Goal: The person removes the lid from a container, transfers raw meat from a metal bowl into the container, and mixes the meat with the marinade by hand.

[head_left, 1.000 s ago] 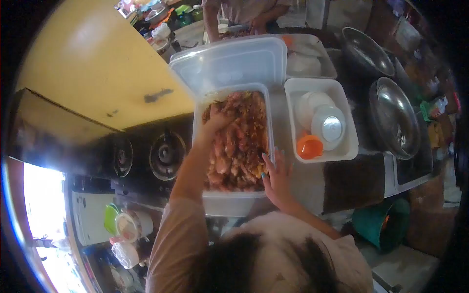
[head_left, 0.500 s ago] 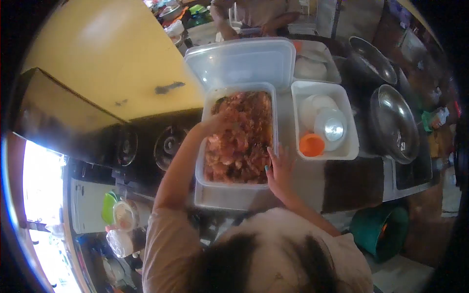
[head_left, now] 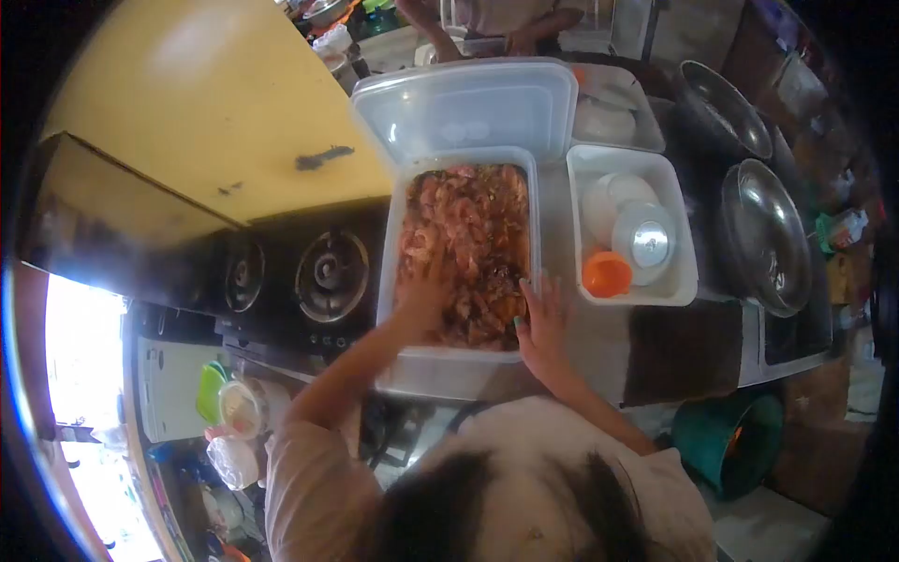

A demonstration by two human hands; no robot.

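A clear plastic tub [head_left: 386, 281] holds a large heap of raw, marinated meat [head_left: 468, 220] in dark liquid. My left hand [head_left: 423, 302] lies on the meat near the tub's left side, fingers stretched out and partly sunk among the pieces. Outside the tub's right wall, my right hand [head_left: 545, 328] rests with spread fingers, its thumb against the rim. Behind the tub a translucent lid [head_left: 468, 112] stands tilted up.
Right of the tub is a white tray [head_left: 691, 234] with an orange cup [head_left: 607, 274] and pale round containers [head_left: 646, 245]. Two dark pans [head_left: 766, 234] stand farther right. A gas burner [head_left: 331, 273] lies left. Across the counter, another person's arms [head_left: 543, 30] show.
My left hand has moved toward me, from the tub's upper left to its lower left, and the meat lies rearranged. My right hand has stayed by the right wall.
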